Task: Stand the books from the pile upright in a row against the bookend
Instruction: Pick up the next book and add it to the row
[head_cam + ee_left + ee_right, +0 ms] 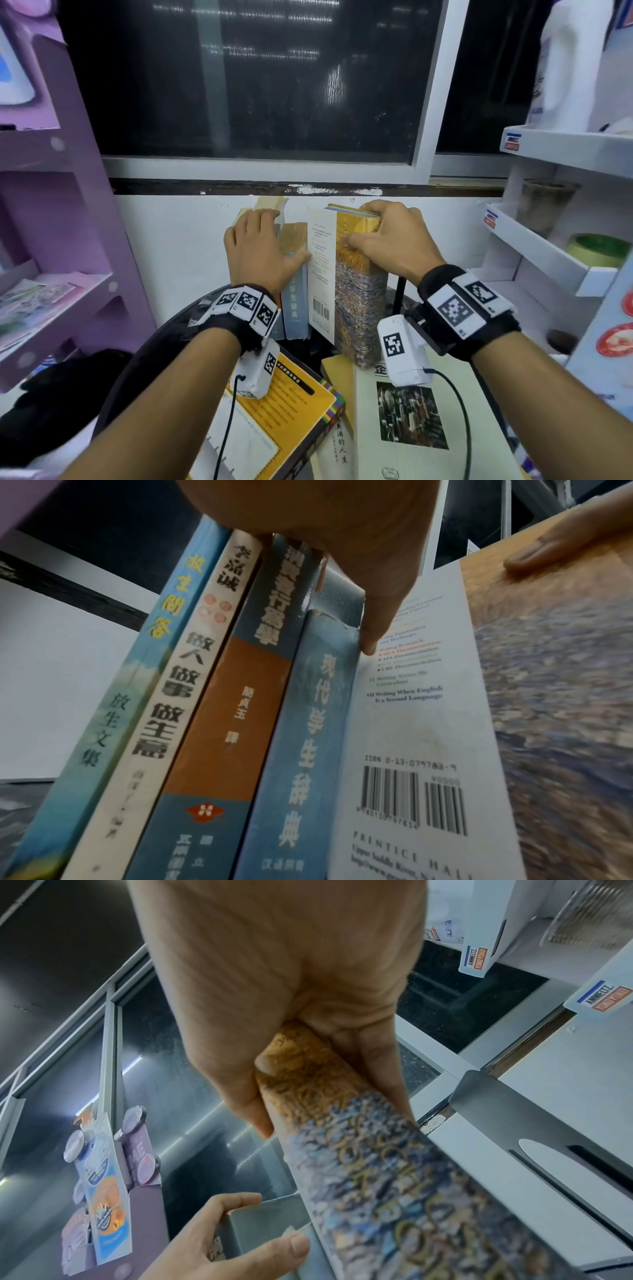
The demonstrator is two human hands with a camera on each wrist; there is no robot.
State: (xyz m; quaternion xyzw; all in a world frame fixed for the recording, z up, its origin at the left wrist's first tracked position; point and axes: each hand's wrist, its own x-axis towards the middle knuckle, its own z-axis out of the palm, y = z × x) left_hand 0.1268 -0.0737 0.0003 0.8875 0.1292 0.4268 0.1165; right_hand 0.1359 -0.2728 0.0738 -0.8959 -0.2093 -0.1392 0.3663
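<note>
Several books stand upright in a row; their spines fill the left wrist view, with a blue dictionary (308, 737) rightmost. My left hand (260, 236) lies over their tops, fingers curled over the far edge and thumb (369, 631) down beside the dictionary. My right hand (359, 226) grips the top of a thick book with a painted yellow-and-blue cover (359, 298), held upright just right of the row. A grey metal bookend (534, 1123) stands right of this book. Two pile books lie flat in front: a yellow one (274, 411) and a cream one (411, 411).
A purple shelf unit (51, 240) stands to the left. White shelves (548, 260) on the right hold a roll of tape (596, 250) and containers. The white wall and a dark window (257, 85) close off the back. Wrist-camera cables hang over the pile.
</note>
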